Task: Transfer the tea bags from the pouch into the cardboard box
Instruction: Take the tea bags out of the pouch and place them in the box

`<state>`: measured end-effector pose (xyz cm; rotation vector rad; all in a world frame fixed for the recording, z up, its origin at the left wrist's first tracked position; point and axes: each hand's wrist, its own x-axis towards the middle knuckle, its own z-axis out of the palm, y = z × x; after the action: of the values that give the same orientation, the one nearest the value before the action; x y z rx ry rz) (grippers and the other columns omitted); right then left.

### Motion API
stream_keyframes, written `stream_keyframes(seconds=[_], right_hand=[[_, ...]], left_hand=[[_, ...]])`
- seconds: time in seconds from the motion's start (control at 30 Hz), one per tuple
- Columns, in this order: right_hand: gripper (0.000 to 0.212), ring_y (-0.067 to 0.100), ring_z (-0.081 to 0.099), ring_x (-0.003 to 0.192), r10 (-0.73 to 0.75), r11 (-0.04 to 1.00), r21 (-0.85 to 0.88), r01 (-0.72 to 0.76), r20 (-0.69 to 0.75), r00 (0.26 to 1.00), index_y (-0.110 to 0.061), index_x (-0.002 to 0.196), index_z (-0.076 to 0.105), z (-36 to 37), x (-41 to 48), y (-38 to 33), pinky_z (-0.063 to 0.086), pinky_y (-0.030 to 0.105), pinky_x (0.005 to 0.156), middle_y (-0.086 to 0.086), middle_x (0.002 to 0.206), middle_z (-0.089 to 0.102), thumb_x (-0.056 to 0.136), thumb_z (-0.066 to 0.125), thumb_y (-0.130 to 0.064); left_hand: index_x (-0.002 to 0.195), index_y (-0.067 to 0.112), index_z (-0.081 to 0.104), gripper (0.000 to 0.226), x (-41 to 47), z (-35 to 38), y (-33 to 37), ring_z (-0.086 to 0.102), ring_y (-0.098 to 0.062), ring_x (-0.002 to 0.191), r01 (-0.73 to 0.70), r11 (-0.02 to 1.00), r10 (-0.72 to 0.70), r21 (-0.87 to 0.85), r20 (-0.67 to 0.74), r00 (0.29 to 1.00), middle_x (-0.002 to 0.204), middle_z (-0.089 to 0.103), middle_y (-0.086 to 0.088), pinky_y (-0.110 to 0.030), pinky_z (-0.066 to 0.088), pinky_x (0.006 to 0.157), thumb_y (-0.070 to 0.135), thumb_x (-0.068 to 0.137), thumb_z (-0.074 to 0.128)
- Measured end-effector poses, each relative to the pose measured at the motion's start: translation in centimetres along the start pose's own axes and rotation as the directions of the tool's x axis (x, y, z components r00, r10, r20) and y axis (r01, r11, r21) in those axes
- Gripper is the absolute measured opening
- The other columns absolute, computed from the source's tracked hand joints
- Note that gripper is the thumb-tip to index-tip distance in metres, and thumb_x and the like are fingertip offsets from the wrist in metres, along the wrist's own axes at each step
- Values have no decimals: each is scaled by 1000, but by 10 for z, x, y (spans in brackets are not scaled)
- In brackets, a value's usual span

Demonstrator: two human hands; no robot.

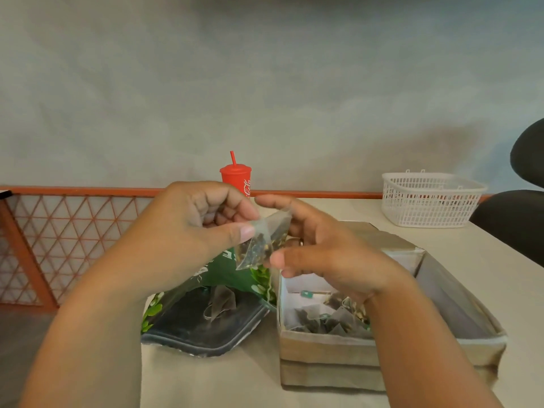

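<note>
**On the desk, one tea bag is up in the air and more are waiting**

A pale desk [485, 260] stands by a grey wall [265, 83]. A red cup [237, 179] is at the far edge and a white basket [429, 198] sits near the far right corner.

The green pouch [182, 328] lies open near the front edge. The cardboard box [323, 346] is just beside it on the right.

Some of the job looks done. A little pile of tea bags [323, 319] already lies in the box, at its near end. One more bag [222, 301] shows inside the pouch. Any others in there cannot be seen.

Both hands hold one tea bag [262, 242] up in the air, above the far end of the pouch. The left hand [188, 228] pinches its top corner with thumb and finger. The right hand [329, 254] curls round its other side, thumb on the lower edge. This bag has yet to go in the box.

The bag is small, see-through and pointy. Dark bits of tea with some light specks sit at its bottom. It looks soft and very light.
</note>
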<state>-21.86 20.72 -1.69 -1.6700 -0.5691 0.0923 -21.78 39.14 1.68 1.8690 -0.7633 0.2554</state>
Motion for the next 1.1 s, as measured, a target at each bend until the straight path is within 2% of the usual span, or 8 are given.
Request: stream_keyframes(seconds=[0.13, 0.33, 0.53, 0.7, 0.8, 0.9, 1.0, 1.1], right_hand=[[23, 6, 59, 63, -63, 998, -22, 62, -91, 994, -23, 91, 64, -5, -5, -7, 48, 17, 56, -7, 72, 64, 73, 64, -9], [17, 5, 59, 58, -55, 996, -79, 32, -313, 948, -18, 84, 66, -25, -16, -12, 47, 16, 54, -3, 72, 63, 84, 60, -2], [9, 10, 60, 68, 154, 725, -577, -377, -398, 904, -20, 79, 60, -43, -15, 17, 49, 25, 66, -5, 76, 60, 85, 61, -13], [19, 18, 58, 94, 280, 603, -588, -539, -477, 833, -20, 103, 59, -48, -11, 36, 44, 26, 78, -3, 98, 57, 85, 62, -16], [21, 17, 59, 93, 226, 632, -585, -509, -489, 842, -21, 107, 59, -49, -13, 27, 44, 26, 76, -3, 98, 59, 86, 60, -19], [16, 14, 62, 82, 155, 793, -479, -375, -438, 886, -21, 103, 62, -40, -15, 8, 50, 29, 76, 0, 89, 64, 87, 60, -21], [21, 8, 64, 71, 107, 963, -208, -174, -298, 948, -25, 100, 64, -25, -21, -17, 52, 22, 69, -2, 87, 68, 80, 65, -30], [26, 8, 63, 68, 49, 984, -164, -74, -153, 987, -26, 101, 65, -13, -23, -29, 49, 20, 62, -1, 85, 68, 76, 71, -27]], left_hand=[[68, 23, 67, 23, 3, 11, 0, 58, -1, 61, -48, 999, 50, 18, -68, 996, 67, 67, 7, -9, 49, 59, 0, 71, 71], [69, 27, 65, 27, 5, 16, -2, 57, 2, 60, -63, 998, 65, 16, -167, 984, 65, 65, 10, -8, 47, 59, 1, 72, 71], [68, 31, 69, 29, 8, 16, -5, 57, 0, 63, -88, 996, 86, -4, -189, 978, 70, 67, 7, -10, 48, 61, 3, 72, 70], [71, 28, 66, 27, 9, 20, -4, 56, 1, 63, -90, 996, 89, 0, -186, 978, 67, 65, 10, -9, 47, 61, 1, 73, 70], [72, 27, 66, 28, 9, 20, -5, 57, -1, 64, -91, 996, 88, -8, -181, 980, 69, 65, 9, -11, 48, 63, 0, 74, 70], [71, 28, 68, 27, 10, 21, -6, 58, -3, 66, -101, 995, 97, -18, -165, 982, 71, 66, 7, -12, 49, 64, 2, 72, 74], [71, 31, 69, 29, 10, 25, -7, 59, -3, 65, -110, 994, 105, -19, -164, 981, 72, 66, 6, -15, 50, 64, 2, 73, 73], [74, 35, 68, 21, 10, 30, -5, 61, -3, 66, -119, 991, 109, -53, -166, 980, 73, 67, 9, -16, 51, 65, 15, 68, 70]])
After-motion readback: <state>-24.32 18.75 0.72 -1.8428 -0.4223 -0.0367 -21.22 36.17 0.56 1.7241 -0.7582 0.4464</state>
